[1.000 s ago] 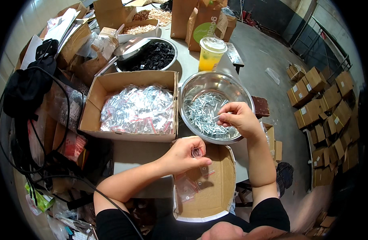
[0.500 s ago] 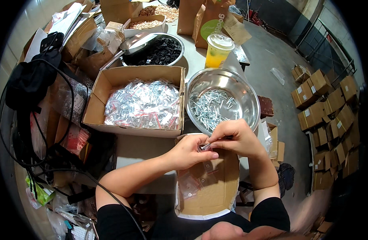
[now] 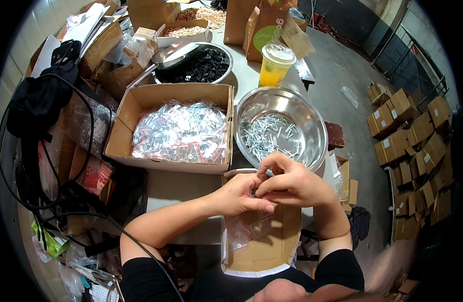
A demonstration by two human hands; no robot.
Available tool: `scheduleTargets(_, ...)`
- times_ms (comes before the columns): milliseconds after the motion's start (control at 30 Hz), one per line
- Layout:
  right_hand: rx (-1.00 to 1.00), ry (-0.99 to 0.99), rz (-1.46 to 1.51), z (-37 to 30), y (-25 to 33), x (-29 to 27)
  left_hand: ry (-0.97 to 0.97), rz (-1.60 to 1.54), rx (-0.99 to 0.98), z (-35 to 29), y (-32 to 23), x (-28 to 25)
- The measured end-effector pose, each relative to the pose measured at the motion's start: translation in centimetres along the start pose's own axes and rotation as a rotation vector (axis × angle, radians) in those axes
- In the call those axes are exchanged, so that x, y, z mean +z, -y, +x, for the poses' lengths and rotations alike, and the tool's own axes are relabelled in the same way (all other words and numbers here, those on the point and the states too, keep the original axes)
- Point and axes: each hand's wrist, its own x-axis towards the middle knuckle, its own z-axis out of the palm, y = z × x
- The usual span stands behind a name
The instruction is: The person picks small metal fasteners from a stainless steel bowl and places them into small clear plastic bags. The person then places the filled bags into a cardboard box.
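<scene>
Both hands meet above the far half of a shallow cardboard tray (image 3: 264, 257). My left hand (image 3: 236, 196) is closed on a small clear plastic bag (image 3: 253, 192), mostly covered by fingers. My right hand (image 3: 298, 185) is closed, its thumb and fingertips pressed together at the bag; whatever they pinch is hidden. Flat in the tray lie small zip bags (image 3: 237, 235), each with a little pale round piece inside. Just beyond my hands, a steel bowl (image 3: 314, 123) holds loose silver screws (image 3: 267, 132).
Left of the bowl stands a cardboard box (image 3: 121, 121) heaped with filled bags (image 3: 181, 131). Behind it, another bowl holds black parts (image 3: 206, 65) and a metal scoop (image 3: 173, 56). A drink cup (image 3: 276, 65) stands behind the screws. Cartons (image 3: 413, 151) are stacked on the right-hand floor.
My right fingers have closed in over the bag, hiding the screw that showed between the hands. The right hand has dipped slightly toward me; the left keeps its hold.
</scene>
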Motion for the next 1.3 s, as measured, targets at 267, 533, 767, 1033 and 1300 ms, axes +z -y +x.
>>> scheduleTargets(267,-0.024,-0.247,-0.166,-0.4,-0.4,0.2,-0.511,0.359,0.262,-0.5,-1.3,2.0)
scheduleTargets(533,0.158,-0.172,0.013,-0.2,0.2,0.2,-0.521,0.551,0.409,-0.8,-2.4,1.7)
scheduleTargets(767,0.048,-0.069,0.112,-0.2,-0.4,0.2,-0.43,0.46,0.4,-0.9,-3.4,1.1)
scheduleTargets(1033,0.412,-0.42,-0.022,-0.3,-3.0,-1.9,-0.98,0.912,0.5,-1.1,-7.1,-3.7)
scheduleTargets(1300,0.606,-0.089,-0.389,-0.9,-8.8,-0.8,0.342,1.137,0.182,-1.4,-1.5,4.1)
